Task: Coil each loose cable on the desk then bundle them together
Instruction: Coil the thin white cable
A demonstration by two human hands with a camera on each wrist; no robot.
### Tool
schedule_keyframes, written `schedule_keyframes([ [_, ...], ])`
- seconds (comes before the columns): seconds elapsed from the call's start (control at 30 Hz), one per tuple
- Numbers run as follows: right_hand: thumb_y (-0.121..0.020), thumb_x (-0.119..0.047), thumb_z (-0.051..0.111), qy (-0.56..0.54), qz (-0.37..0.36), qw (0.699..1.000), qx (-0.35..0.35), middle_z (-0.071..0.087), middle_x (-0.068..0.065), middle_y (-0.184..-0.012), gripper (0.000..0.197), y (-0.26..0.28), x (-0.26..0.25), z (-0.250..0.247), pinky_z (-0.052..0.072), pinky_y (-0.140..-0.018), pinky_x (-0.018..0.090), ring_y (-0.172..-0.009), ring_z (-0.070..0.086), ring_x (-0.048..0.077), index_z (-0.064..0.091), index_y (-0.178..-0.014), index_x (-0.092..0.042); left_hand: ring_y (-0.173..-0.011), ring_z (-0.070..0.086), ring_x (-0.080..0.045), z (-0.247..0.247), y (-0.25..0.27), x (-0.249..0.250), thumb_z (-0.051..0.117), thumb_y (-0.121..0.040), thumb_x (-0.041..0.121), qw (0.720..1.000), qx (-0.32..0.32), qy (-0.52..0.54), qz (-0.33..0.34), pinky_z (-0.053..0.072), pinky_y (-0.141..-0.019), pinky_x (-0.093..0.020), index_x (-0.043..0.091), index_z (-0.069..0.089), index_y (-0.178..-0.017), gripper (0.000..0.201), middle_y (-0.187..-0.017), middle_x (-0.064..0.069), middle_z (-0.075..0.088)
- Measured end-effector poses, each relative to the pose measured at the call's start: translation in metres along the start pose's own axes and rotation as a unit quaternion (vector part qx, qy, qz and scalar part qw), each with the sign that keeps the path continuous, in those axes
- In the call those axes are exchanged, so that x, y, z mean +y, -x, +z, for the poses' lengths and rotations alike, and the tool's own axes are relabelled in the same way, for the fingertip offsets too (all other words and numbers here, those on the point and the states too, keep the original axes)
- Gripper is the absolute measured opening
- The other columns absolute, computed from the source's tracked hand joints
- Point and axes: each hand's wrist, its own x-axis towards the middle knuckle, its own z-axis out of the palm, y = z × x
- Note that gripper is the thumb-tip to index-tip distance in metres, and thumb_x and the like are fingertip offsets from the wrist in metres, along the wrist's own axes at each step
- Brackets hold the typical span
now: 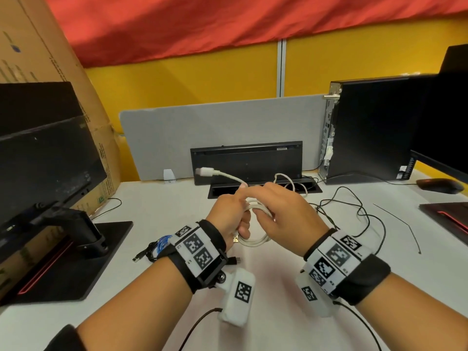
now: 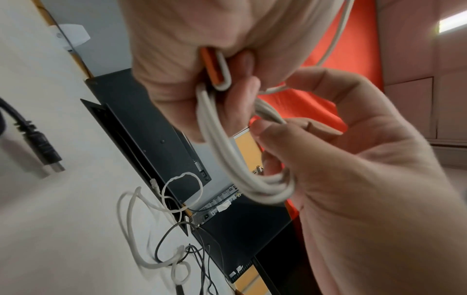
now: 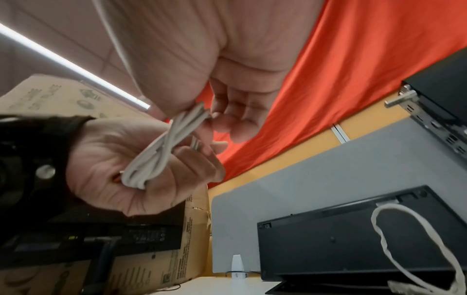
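Above the desk [image 1: 266,287], the left hand [image 1: 229,214] gripped a smooth white cable [image 1: 255,240] wound into oval loops, while the right hand [image 1: 286,214] curled around the loops' far end.

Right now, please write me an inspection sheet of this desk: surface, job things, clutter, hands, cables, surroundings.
Surface: white desk, black cable slot at the back.
Job's things: white cable partly coiled, plug end free in the air.
Clutter: mouse, upright keyboard.
Grippers: left hand grips the coil; right hand has fingers curled round its loops.
Cables: thin black cable and thin white cable loose; black cable with blue tie bundled.
Surroundings: monitors, computer tower, cardboard box.
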Motion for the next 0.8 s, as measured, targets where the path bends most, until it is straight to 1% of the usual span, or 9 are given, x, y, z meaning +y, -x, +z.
schedule_keyframes([
  [0.13, -0.084, 0.003, 0.056, 0.073, -0.049, 0.996, 0.022, 0.060, 0.008, -0.082, 0.038, -0.001, -0.004, -0.001, 0.051, -0.054, 0.041, -0.066, 0.056, 0.027, 0.068, -0.116, -0.013, -0.041, 0.025, -0.010, -0.001, 0.002, 0.004, 0.046, -0.099, 0.042, 1.000, 0.002, 0.018, -0.013, 0.026, -0.035, -0.019, 0.013, 0.050, -0.078, 0.036, -0.053, 0.002, 0.033],
  [0.23, -0.082, 0.008, 0.061, 0.106, -0.062, 0.992, 0.041, 0.066, 0.012, -0.091, 0.042, -0.001, 0.000, 0.004, 0.056, -0.057, 0.038, -0.074, 0.062, 0.027, 0.065, -0.122, -0.002, -0.041, 0.026, -0.010, 0.000, 0.002, 0.007, 0.043, -0.101, 0.040, 1.000, 0.008, 0.021, -0.016, 0.026, -0.035, -0.018, 0.013, 0.051, -0.076, 0.037, -0.054, 0.000, 0.034],
  [0.3, -0.083, 0.007, 0.060, 0.135, -0.057, 0.989, 0.026, 0.065, 0.012, -0.099, 0.046, -0.002, 0.003, 0.008, 0.056, -0.061, 0.036, -0.083, 0.061, 0.026, 0.059, -0.129, -0.001, -0.042, 0.026, -0.010, 0.001, 0.003, 0.009, 0.043, -0.100, 0.040, 1.000, 0.009, 0.026, -0.011, 0.027, -0.035, -0.019, 0.013, 0.055, -0.081, 0.036, -0.054, 0.001, 0.034],
  [0.4, -0.084, 0.007, 0.059, 0.133, -0.008, 0.991, 0.008, 0.061, 0.012, -0.105, 0.052, -0.006, 0.008, 0.011, 0.054, -0.066, 0.032, -0.087, 0.059, 0.026, 0.052, -0.135, 0.000, -0.044, 0.028, -0.010, 0.002, 0.008, 0.010, 0.048, -0.098, 0.041, 0.999, 0.001, 0.036, 0.006, 0.029, -0.038, -0.021, 0.015, 0.055, -0.093, 0.027, -0.055, 0.001, 0.034],
  [0.5, -0.089, 0.004, 0.052, 0.101, 0.077, 0.992, -0.023, 0.056, 0.009, -0.113, 0.049, -0.010, 0.016, 0.013, 0.048, -0.076, 0.029, -0.093, 0.058, 0.024, 0.052, -0.136, -0.006, -0.043, 0.034, -0.010, 0.005, 0.012, 0.006, 0.054, -0.097, 0.025, 0.997, -0.008, 0.010, 0.070, 0.034, -0.040, -0.022, 0.013, 0.053, -0.081, 0.019, -0.056, 0.000, 0.038],
  [0.6, -0.087, 0.004, 0.050, 0.052, 0.127, 0.991, -0.013, 0.053, 0.002, -0.099, 0.032, -0.014, 0.018, 0.011, 0.043, -0.075, 0.024, -0.085, 0.053, 0.017, 0.069, -0.110, -0.008, -0.043, 0.036, -0.011, 0.007, 0.014, 0.003, 0.054, -0.097, 0.019, 0.993, 0.000, -0.025, 0.112, 0.036, -0.042, -0.024, 0.012, 0.049, -0.074, 0.024, -0.055, 0.001, 0.042],
  [0.67, -0.086, 0.004, 0.053, 0.038, 0.130, 0.991, 0.005, 0.053, -0.002, -0.093, 0.025, -0.015, 0.018, 0.010, 0.036, -0.072, 0.017, -0.081, 0.048, 0.011, 0.072, -0.095, -0.009, -0.043, 0.034, -0.010, 0.008, 0.013, 0.003, 0.051, -0.098, 0.017, 0.992, 0.004, -0.029, 0.123, 0.034, -0.041, -0.023, 0.013, 0.048, -0.072, 0.026, -0.053, 0.002, 0.041],
  [0.73, -0.086, 0.001, 0.059, 0.018, 0.118, 0.993, 0.016, 0.059, -0.002, -0.091, 0.018, -0.015, 0.017, 0.010, 0.039, -0.073, 0.017, -0.080, 0.051, 0.010, 0.073, -0.087, -0.010, -0.043, 0.033, -0.010, 0.008, 0.011, 0.004, 0.049, -0.097, 0.013, 0.991, 0.009, -0.030, 0.132, 0.031, -0.041, -0.022, 0.014, 0.049, -0.067, 0.030, -0.050, 0.003, 0.039],
  [0.8, -0.083, -0.007, 0.070, -0.018, 0.109, 0.993, 0.030, 0.061, -0.004, -0.086, 0.006, -0.013, 0.017, 0.010, 0.045, -0.073, 0.021, -0.077, 0.055, 0.011, 0.074, -0.081, -0.012, -0.043, 0.032, -0.011, 0.006, 0.010, 0.005, 0.047, -0.095, 0.011, 0.990, 0.019, -0.033, 0.135, 0.029, -0.041, -0.020, 0.014, 0.051, -0.064, 0.032, -0.050, 0.002, 0.038],
])
